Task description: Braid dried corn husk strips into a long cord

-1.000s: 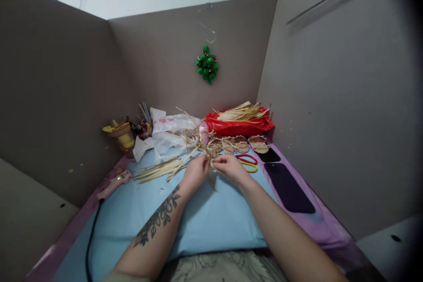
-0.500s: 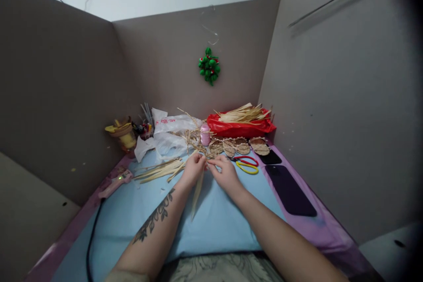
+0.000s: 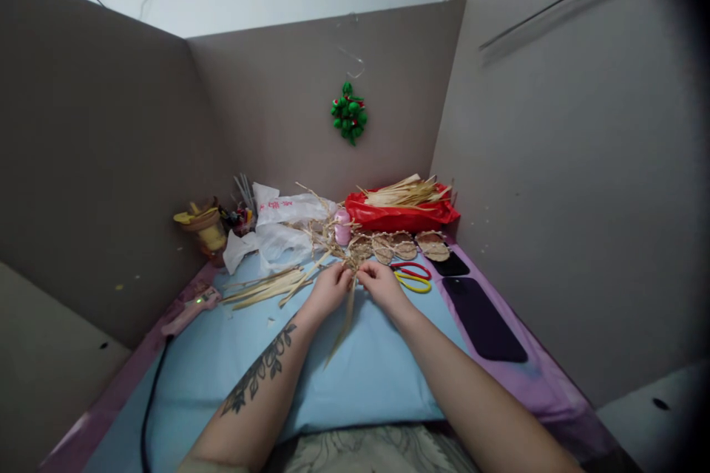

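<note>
My left hand (image 3: 328,288) and my right hand (image 3: 378,283) meet over the blue cloth (image 3: 355,373), both pinched on a pale straw strip (image 3: 344,325). The strip hangs down from between my fingers toward me. Its upper end joins a tangle of woven straw (image 3: 333,240) just beyond my hands. A loose bundle of straw strips (image 3: 266,284) lies to the left of my left hand.
Red and yellow scissors (image 3: 410,275) lie right of my hands, with two dark phones (image 3: 482,318) further right. Woven straw pieces (image 3: 404,245), a pink bottle (image 3: 342,225), a white plastic bag (image 3: 282,225) and a red bag of straw (image 3: 402,211) sit behind. A glue gun (image 3: 191,307) lies left.
The straw strip between my hands has swung and now hangs longer toward me; my hands shifted slightly together while keeping their pinch.
</note>
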`<state>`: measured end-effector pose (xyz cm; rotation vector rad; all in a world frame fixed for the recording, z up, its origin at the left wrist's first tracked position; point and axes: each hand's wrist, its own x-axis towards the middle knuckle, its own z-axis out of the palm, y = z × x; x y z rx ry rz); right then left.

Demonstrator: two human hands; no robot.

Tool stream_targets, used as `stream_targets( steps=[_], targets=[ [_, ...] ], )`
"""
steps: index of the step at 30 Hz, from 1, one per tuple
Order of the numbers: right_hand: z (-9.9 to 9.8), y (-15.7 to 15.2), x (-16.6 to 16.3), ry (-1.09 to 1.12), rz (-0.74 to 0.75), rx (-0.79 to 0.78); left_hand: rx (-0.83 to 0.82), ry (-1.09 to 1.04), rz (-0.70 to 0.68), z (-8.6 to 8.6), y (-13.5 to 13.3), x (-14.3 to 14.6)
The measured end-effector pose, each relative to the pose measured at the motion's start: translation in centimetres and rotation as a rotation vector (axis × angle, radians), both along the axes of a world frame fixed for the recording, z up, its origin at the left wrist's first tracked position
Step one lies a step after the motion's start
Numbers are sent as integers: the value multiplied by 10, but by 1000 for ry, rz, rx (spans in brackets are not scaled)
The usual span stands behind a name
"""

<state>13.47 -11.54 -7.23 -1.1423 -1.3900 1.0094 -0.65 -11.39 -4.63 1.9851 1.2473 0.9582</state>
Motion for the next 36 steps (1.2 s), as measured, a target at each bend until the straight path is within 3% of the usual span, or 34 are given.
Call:
stream_targets(
  steps=[4,9,12,16,21,26,31,36],
  targets=[
    [-3,1,2,-133,-30,43,-86,-57,-74,4,1,-5],
    [1,-8,-5,-481,-224,185,-234,-143,-61,3,2,-9],
    [3,-10,-10,-537,-314,213,-241,-199,-50,0,0,-4],
    [-1,-4,-10,-251,-317,19,-70,-76,-22,0,-9,5],
    [-4,2,-4,252,-195,-158,160,224,-122,8,-24,9],
    [1,1,-3,330,-198,-172,187,297,-181,8,-22,7],
    [5,0,-4,350,-74,-211,187,88,98,-4,-6,5],
    [5,-1,-7,355,-23,-200,121,22,36,-10,-3,9]
  ],
)
